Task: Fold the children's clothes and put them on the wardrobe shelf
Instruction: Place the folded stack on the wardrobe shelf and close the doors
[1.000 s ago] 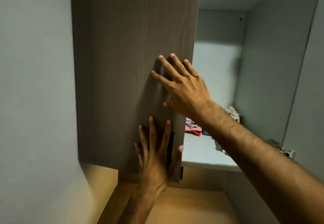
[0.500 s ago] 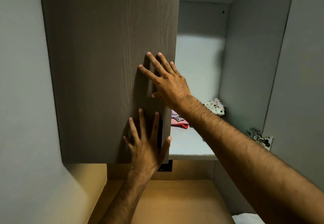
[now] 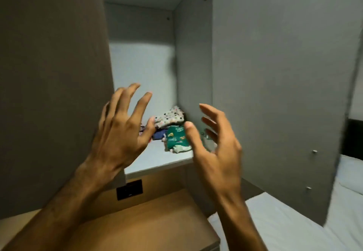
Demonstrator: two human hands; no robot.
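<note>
No readable text, far as we can see.
We spot small printed motifs on the folded green patterned cloth (image 3: 176, 136), but no letters, nos. or brands legible.

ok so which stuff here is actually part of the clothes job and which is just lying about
Part of the job:
- green patterned garment, on the wardrobe shelf
- white spotted garment behind it
- dark blue garment
- left hand and right hand, both holding nothing

Just there:
- open right door
- brown left door
- black socket plate
- bed
</note>
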